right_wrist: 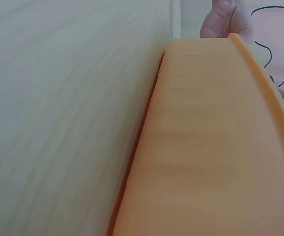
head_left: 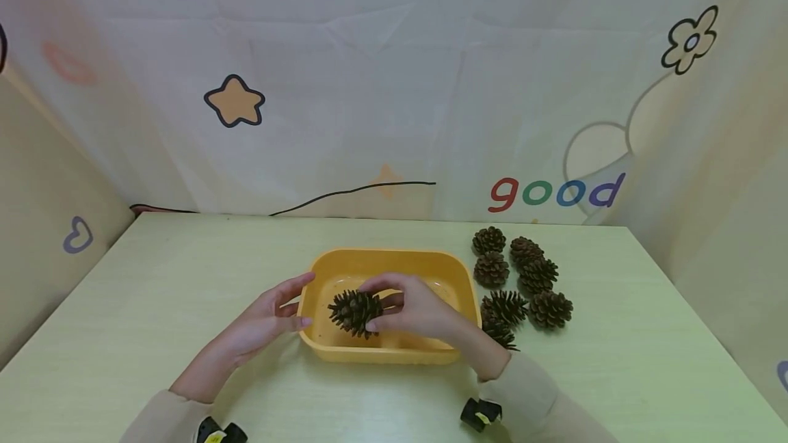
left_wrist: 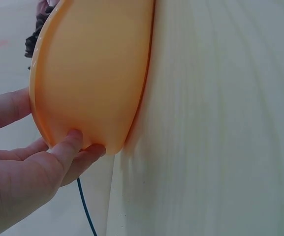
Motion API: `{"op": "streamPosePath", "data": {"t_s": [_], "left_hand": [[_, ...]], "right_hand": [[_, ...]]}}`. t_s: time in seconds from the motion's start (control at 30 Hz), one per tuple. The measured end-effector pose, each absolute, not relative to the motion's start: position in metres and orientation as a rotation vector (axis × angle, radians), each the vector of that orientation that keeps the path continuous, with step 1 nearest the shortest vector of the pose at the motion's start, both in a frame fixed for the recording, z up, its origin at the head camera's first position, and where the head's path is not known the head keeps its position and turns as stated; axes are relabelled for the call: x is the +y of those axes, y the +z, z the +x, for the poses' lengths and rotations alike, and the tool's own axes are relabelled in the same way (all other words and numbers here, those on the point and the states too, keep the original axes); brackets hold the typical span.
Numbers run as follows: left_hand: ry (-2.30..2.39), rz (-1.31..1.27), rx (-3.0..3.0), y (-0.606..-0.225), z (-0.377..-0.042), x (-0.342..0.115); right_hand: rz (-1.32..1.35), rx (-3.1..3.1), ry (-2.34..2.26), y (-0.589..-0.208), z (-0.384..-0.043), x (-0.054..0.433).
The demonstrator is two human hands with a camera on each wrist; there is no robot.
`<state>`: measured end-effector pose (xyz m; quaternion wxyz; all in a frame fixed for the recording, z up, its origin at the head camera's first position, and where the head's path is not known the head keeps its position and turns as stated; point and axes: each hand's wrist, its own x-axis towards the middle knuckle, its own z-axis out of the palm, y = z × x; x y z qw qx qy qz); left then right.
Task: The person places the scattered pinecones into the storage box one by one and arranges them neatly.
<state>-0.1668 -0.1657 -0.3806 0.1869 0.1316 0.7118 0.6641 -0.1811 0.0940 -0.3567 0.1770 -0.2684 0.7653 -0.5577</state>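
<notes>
The yellow tray (head_left: 394,356) stands flat on the pale table (head_left: 154,306), its long side crosswise, reaching from the left hand (head_left: 271,313) to beneath the right forearm. This placement probably lets both hands work over it without stretching. The left hand grips the tray's left end: thumb and fingers are parted and bear on the rim and outer wall. The hold appears meant to brace the tray against sliding.

The right hand (head_left: 412,310) reaches over the tray and pinches 1 pine cone (head_left: 354,313) between thumb and fingertips. The cone sits within the tray's outline, just left of the right fingertips — contact with the tray floor cannot be determined. Gripping 1 end only probably suits the spiny scales. To the right of the right hand, beyond the tray's right end, 7 loose cones (head_left: 550,310) lie clustered, several touching; this likely puts them within easy reach of the right arm.

Beyond both hands, a whitish cloth backdrop (head_left: 369,87) rises behind the table, with cloth also at either side. The table surface is smooth, with faint grain. Backdrop prints include "good" lettering (head_left: 557,192), far ahead and right of the right hand, and a star (head_left: 235,102) — ahead of the left hand.
</notes>
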Motion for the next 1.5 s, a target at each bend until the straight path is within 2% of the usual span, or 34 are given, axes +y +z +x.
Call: {"op": "streamPosePath", "data": {"t_s": [0.53,1.5], "left_hand": [[1.851,0.366,2.008,-0.378,-0.165,-0.166],[1.831,0.352,2.025,-0.378,-0.166,-0.165]], "right_hand": [[-0.755,2.293,-1.408,-0.365,-0.187,0.067],[-0.641,2.356,-1.219,-0.37,-0.187,0.054]]}}
